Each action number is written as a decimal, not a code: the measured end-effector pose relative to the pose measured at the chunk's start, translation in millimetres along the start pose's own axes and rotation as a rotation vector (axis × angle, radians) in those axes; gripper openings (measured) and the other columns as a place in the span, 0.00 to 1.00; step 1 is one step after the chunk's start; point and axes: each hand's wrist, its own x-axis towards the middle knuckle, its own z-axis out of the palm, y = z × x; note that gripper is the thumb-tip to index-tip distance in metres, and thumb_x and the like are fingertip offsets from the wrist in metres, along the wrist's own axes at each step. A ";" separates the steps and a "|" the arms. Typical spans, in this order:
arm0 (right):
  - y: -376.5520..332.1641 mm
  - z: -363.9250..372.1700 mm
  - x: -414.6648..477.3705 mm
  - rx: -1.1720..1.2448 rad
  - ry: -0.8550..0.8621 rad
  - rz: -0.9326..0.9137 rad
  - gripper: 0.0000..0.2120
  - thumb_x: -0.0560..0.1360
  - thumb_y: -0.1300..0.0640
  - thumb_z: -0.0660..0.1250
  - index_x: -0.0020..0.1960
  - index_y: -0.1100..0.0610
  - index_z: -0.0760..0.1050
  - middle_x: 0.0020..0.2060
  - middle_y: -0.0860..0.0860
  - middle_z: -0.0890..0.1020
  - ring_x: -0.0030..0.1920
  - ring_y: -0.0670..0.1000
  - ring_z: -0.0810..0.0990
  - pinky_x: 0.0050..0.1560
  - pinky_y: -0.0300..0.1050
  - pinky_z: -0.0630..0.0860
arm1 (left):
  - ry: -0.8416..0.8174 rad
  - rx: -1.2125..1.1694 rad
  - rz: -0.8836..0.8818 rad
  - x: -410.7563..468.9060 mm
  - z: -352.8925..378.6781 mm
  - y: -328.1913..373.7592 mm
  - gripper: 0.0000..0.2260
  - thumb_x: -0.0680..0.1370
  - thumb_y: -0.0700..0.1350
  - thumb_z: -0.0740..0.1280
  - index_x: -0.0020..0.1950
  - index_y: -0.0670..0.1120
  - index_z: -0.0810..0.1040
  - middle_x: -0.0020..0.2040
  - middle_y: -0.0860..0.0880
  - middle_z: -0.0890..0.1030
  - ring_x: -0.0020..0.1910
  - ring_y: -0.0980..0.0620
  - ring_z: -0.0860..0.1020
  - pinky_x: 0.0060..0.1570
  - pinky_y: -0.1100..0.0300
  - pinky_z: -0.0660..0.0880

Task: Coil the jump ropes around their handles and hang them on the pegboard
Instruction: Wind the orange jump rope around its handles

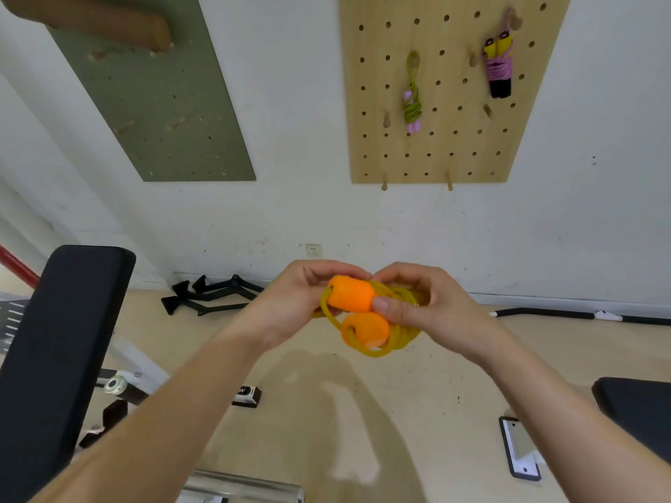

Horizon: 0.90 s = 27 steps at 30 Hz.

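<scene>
Both hands, left (290,303) and right (428,306), pinch the orange jump rope (357,310), keeping its yellow coils from unwinding before the pegboard (454,147).

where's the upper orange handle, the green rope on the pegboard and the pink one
upper orange handle (350,292), head view, middle of its barrel
green rope (413,110), head view, on its coiled wraps
pink rope (498,69), head view, on its pink wraps

A black bench pad (61,350) stands left, black handle attachments (214,294) lying beyond it
</scene>
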 end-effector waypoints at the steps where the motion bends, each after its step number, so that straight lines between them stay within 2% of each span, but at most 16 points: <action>1: 3.1 1.4 0.8 0.098 0.025 0.030 0.14 0.68 0.49 0.72 0.49 0.53 0.75 0.40 0.55 0.84 0.40 0.49 0.81 0.38 0.41 0.76 | 0.036 -0.036 0.016 -0.9 5.3 -7.0 0.13 0.76 0.33 0.65 0.44 0.48 0.85 0.41 0.43 0.83 0.40 0.47 0.79 0.43 0.55 0.78; 2: 7.1 3.9 1.5 0.214 0.044 0.064 0.13 0.68 0.50 0.71 0.50 0.53 0.73 0.39 0.55 0.83 0.37 0.51 0.81 0.34 0.40 0.75 | 0.067 -0.064 0.035 -2.8 10.5 -13.3 0.11 0.76 0.34 0.65 0.43 0.47 0.84 0.39 0.42 0.81 0.37 0.46 0.76 0.43 0.53 0.75; 4: 15.2 10.5 2.6 0.453 0.077 0.119 0.12 0.70 0.53 0.68 0.50 0.53 0.71 0.39 0.58 0.82 0.35 0.56 0.79 0.32 0.41 0.73 | 0.106 -0.099 0.078 -9.1 18.5 -21.3 0.08 0.75 0.37 0.65 0.40 0.44 0.82 0.32 0.46 0.75 0.31 0.51 0.69 0.37 0.59 0.69; 5: 19.2 13.9 3.6 0.567 0.084 0.150 0.12 0.69 0.54 0.67 0.51 0.54 0.71 0.40 0.61 0.81 0.35 0.59 0.79 0.33 0.43 0.74 | 0.104 -0.109 0.101 -13.1 22.3 -21.6 0.06 0.75 0.39 0.65 0.42 0.43 0.82 0.31 0.49 0.75 0.30 0.54 0.68 0.35 0.62 0.68; 8: 25.4 26.3 7.5 0.835 0.063 0.227 0.26 0.63 0.51 0.73 0.57 0.59 0.71 0.41 0.63 0.79 0.34 0.60 0.79 0.33 0.46 0.76 | 0.119 -0.104 0.148 -21.3 34.2 -18.0 0.08 0.73 0.43 0.67 0.50 0.47 0.83 0.34 0.52 0.80 0.31 0.56 0.74 0.36 0.65 0.72; 9: 25.4 30.2 8.5 0.881 0.061 0.259 0.28 0.63 0.50 0.72 0.59 0.62 0.71 0.42 0.63 0.78 0.33 0.60 0.79 0.32 0.44 0.76 | 0.160 -0.090 0.148 -20.6 37.3 -17.3 0.07 0.73 0.44 0.69 0.49 0.49 0.83 0.34 0.52 0.80 0.32 0.56 0.74 0.36 0.64 0.73; 11: 27.3 35.2 8.6 0.914 0.076 0.306 0.27 0.67 0.52 0.68 0.61 0.65 0.70 0.41 0.62 0.78 0.33 0.57 0.79 0.30 0.42 0.76 | 0.216 -0.078 0.112 -21.8 38.2 -19.1 0.06 0.74 0.43 0.69 0.48 0.51 0.84 0.32 0.52 0.78 0.30 0.57 0.73 0.35 0.63 0.71; 13: 28.8 35.9 8.2 0.912 0.092 0.313 0.26 0.68 0.53 0.66 0.62 0.66 0.70 0.39 0.61 0.79 0.34 0.58 0.80 0.31 0.43 0.77 | 0.140 -0.150 0.065 -26.0 33.9 -23.6 0.06 0.74 0.48 0.69 0.47 0.51 0.84 0.31 0.50 0.72 0.30 0.56 0.68 0.33 0.65 0.67; 15: 29.8 35.4 6.4 0.839 0.118 0.303 0.19 0.70 0.55 0.67 0.58 0.62 0.72 0.38 0.59 0.81 0.34 0.59 0.80 0.31 0.44 0.77 | 0.083 -0.172 0.032 -30.6 34.0 -25.5 0.12 0.71 0.55 0.70 0.48 0.50 0.82 0.31 0.53 0.71 0.29 0.58 0.68 0.33 0.68 0.65; 16: 29.6 35.5 5.1 0.796 0.144 0.290 0.13 0.71 0.57 0.68 0.54 0.60 0.73 0.36 0.58 0.81 0.32 0.58 0.80 0.30 0.43 0.76 | 0.115 -0.158 0.034 -30.7 36.3 -26.7 0.12 0.72 0.55 0.70 0.49 0.48 0.81 0.29 0.57 0.73 0.28 0.60 0.70 0.32 0.71 0.66; 18: 29.0 38.7 4.5 0.674 0.243 0.276 0.05 0.76 0.59 0.64 0.50 0.60 0.74 0.32 0.54 0.80 0.28 0.52 0.78 0.28 0.41 0.72 | 0.230 -0.126 0.042 -25.7 43.1 -28.8 0.10 0.76 0.50 0.67 0.49 0.43 0.79 0.26 0.59 0.75 0.26 0.63 0.73 0.30 0.74 0.66; 21: 30.7 43.2 4.1 0.259 0.457 0.216 0.09 0.81 0.57 0.58 0.51 0.54 0.77 0.37 0.48 0.81 0.36 0.47 0.78 0.35 0.41 0.74 | 0.344 -0.093 0.003 -17.6 49.9 -32.5 0.10 0.79 0.49 0.63 0.44 0.47 0.80 0.24 0.58 0.71 0.25 0.60 0.70 0.31 0.69 0.66; 23: 30.9 47.5 -2.3 0.091 0.548 0.136 0.11 0.82 0.54 0.55 0.57 0.48 0.76 0.46 0.44 0.81 0.44 0.39 0.78 0.44 0.34 0.74 | 0.388 -0.109 -0.020 -13.2 50.9 -37.7 0.13 0.79 0.50 0.63 0.38 0.48 0.80 0.25 0.56 0.68 0.26 0.58 0.65 0.32 0.62 0.64; 25: 29.4 52.2 -15.8 -0.065 0.562 0.032 0.16 0.80 0.49 0.54 0.67 0.43 0.68 0.57 0.42 0.78 0.53 0.37 0.76 0.52 0.35 0.72 | 0.425 -0.136 -0.026 -8.8 52.4 -40.2 0.14 0.80 0.50 0.63 0.35 0.49 0.79 0.26 0.54 0.67 0.27 0.56 0.64 0.31 0.61 0.63; 27: 27.1 59.5 -28.4 -0.257 0.476 -0.031 0.25 0.78 0.50 0.58 0.73 0.40 0.58 0.65 0.38 0.71 0.61 0.36 0.71 0.58 0.31 0.68 | 0.459 -0.173 -0.028 -4.8 55.7 -38.9 0.14 0.79 0.49 0.64 0.34 0.48 0.79 0.25 0.55 0.68 0.27 0.56 0.64 0.30 0.62 0.63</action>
